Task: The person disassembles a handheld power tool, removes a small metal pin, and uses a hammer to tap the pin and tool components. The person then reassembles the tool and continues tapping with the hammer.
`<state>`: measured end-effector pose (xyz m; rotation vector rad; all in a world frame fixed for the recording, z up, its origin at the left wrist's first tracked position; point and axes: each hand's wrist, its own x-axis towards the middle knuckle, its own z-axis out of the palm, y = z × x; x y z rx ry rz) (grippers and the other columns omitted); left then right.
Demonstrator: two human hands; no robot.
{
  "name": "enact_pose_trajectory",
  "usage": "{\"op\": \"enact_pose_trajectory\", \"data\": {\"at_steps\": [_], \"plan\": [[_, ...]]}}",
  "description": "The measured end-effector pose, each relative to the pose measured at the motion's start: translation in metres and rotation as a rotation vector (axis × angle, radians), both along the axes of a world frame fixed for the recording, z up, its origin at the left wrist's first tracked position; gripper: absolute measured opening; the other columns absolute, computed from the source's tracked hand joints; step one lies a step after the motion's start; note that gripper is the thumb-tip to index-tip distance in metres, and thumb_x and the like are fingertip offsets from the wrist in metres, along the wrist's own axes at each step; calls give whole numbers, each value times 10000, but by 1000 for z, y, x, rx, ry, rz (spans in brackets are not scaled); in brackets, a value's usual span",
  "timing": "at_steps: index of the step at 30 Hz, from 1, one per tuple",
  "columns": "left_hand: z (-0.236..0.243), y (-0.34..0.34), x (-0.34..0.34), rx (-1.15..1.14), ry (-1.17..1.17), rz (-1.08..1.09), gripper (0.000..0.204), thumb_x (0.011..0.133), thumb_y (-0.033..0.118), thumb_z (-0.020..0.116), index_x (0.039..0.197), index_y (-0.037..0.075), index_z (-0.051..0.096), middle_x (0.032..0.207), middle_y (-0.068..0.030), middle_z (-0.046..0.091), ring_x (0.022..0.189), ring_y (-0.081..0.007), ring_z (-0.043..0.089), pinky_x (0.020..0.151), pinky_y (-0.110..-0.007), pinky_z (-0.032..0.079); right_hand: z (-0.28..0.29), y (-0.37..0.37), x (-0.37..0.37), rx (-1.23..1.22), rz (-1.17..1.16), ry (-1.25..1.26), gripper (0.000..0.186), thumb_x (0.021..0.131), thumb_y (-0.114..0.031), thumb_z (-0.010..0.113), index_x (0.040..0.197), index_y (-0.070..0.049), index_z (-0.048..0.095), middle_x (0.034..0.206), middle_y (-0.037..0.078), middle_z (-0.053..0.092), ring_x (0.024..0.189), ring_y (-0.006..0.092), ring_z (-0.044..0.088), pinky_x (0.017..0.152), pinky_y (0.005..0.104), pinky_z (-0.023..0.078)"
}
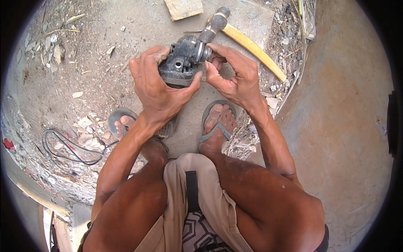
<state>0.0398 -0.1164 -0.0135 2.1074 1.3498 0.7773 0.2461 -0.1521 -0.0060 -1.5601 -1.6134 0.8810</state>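
Note:
My left hand (157,84) grips a dark, dusty angle grinder (180,63) by its gear head, fingers over the far side and thumb along the near edge. My right hand (235,77) has thumb and index finger closed around the metal spindle flange (201,53) on the grinder's right side; its other fingertips are partly hidden behind. Just beyond the grinder lies a ball-peen hammer (254,50), steel head toward the back and yellow wooden handle angled down to the right. The grinder's body continues below my left hand, mostly hidden.
A wooden offcut (183,8) lies at the back. A black cable (73,155) loops on the rubble-strewn ground (92,59) at left. A brown concrete surface (340,105) runs along the right. My sandalled feet (216,126) are just below my hands, on a concrete slab.

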Motion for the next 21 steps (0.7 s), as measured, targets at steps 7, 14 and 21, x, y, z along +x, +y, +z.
{"op": "enact_pose_trajectory", "data": {"at_steps": [7, 14, 21], "plan": [[4, 0, 4, -57, 13, 36, 711, 641, 288, 955, 1172, -11, 590, 1100, -151, 620, 989, -292, 519, 789, -414, 477, 4, -1, -5, -44, -37, 39, 415, 850, -58, 797, 1234, 63, 697, 858, 136, 699, 723, 193, 670, 644, 318, 555], [5, 7, 0, -164, -8, 3, 688, 638, 288, 946, 1110, -28, 559, 989, -154, 566, 914, -309, 571, 761, -431, 496, 7, -1, -4, -47, -24, 30, 471, 857, -78, 805, 1293, 48, 679, 867, 138, 687, 741, 203, 675, 647, 329, 552], [8, 8, -16, -132, -74, 152, 643, 640, 246, 930, 1082, -27, 550, 947, -152, 563, 869, -294, 565, 736, -434, 481, 21, -13, 2, -145, -69, -27, 433, 865, -110, 819, 1250, 39, 688, 956, 183, 706, 820, 298, 683, 744, 394, 559]]}}
